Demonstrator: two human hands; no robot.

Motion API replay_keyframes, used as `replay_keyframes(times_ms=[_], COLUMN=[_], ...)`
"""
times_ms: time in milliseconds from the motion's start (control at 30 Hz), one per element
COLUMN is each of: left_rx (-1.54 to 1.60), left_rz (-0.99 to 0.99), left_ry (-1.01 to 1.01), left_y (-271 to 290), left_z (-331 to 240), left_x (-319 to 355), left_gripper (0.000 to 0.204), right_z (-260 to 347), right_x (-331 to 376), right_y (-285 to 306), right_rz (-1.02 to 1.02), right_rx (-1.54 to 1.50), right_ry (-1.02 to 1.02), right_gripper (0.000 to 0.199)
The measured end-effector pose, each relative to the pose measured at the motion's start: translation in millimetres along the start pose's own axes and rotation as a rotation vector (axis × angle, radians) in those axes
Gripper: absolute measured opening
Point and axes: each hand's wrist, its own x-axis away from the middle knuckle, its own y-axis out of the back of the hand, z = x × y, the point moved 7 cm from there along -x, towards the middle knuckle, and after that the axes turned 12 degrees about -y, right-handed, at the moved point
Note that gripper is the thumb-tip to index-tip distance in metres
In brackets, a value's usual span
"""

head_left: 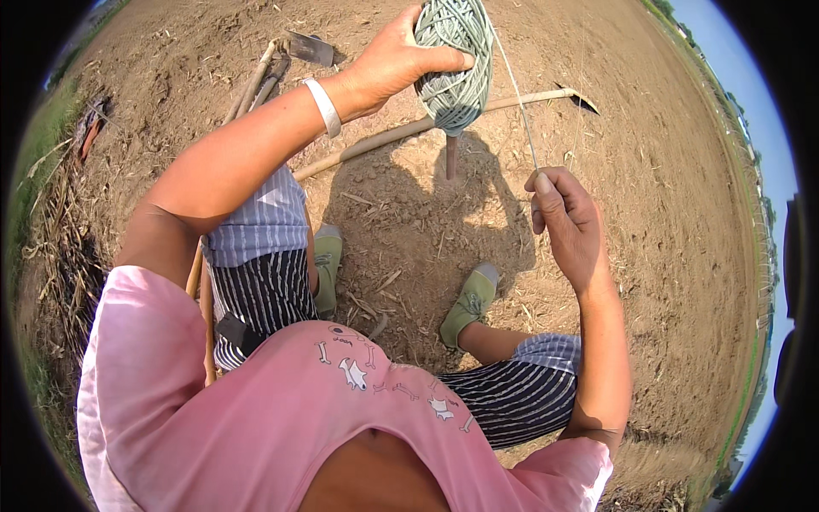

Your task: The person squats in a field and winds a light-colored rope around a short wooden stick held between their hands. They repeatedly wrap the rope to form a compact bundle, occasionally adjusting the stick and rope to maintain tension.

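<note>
Pink shirt [256, 427] with small printed figures, closest to lens, filling lower edge; striped shorts [264, 290] below it; green canvas shoes [471, 300] planted on bare tilled soil [665, 222]

Left hand [394, 64]: raised near top edge of view, closed around a spool of grey-green twine [456, 60], thumb laid across the windings; white wristband [325, 107] on that forearm; wooden peg [450, 155] protruding from underside of spool

Right hand [567, 218]: lower, toward right side of field, thumb and forefinger pinched narrow on a single twine strand [520, 111] running taut up to spool

Long wooden tool handle [426, 128] lying across soil beyond the shoes, blade end toward upper right; hoe blade [310, 48] and further handles near top left of ground; dry stalks [60, 230] heaped along left edge of field

Handling note, as judgement: strand best kept under light even tension, pinch firm but sliding, spool held steady by its core so windings pay off without slipping over the end; slack likely to tangle
</note>
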Motion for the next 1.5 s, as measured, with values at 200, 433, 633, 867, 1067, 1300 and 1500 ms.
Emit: replay_keyframes(times_ms=[200,433,633,867,1067,1300,1500], left_rx=[0.247,0.379,0.494,-0.293,-0.772,-0.585,-0.288], left_rz=[-0.102,-0.262,-0.204,0.269,0.901,1.031,0.524], left_ry=[0.105,0.180,0.226,0.131,0.159,-0.073,0.058], left_y=[-9.7,20.3,19.2,10.6,-43.7,-75.9,-63.1], left_z=[-13.9,1.3,-27.5,-4.0,29.1,8.1,-6.5], left_x=[-0.4,-0.1,3.8,23.2,59.5,84.5,35.8], left_gripper=[0.038,0.028,0.033,0.063,0.073,0.074,0.072], right_z=[-3.4,7.8,-19.1,-34.0,27.5,-23.3,-38.3], right_x=[-7.3,-2.3,-16.3,-20.0,5.0,-1.3,-14.0], right_y=[-48.2,-52.0,-61.4,4.2,-5.9,54.7,19.1], right_rz=[0.161,-0.105,-0.033,-0.175,-0.216,-0.331,-0.162], right_rx=[-0.045,0.414,0.381,0.739,0.895,0.508,0.098], right_ry=[0.031,0.410,0.219,0.047,0.322,-0.008,-0.058], right_gripper=[0.023,0.025,0.023,0.019,0.024,0.020,0.021])
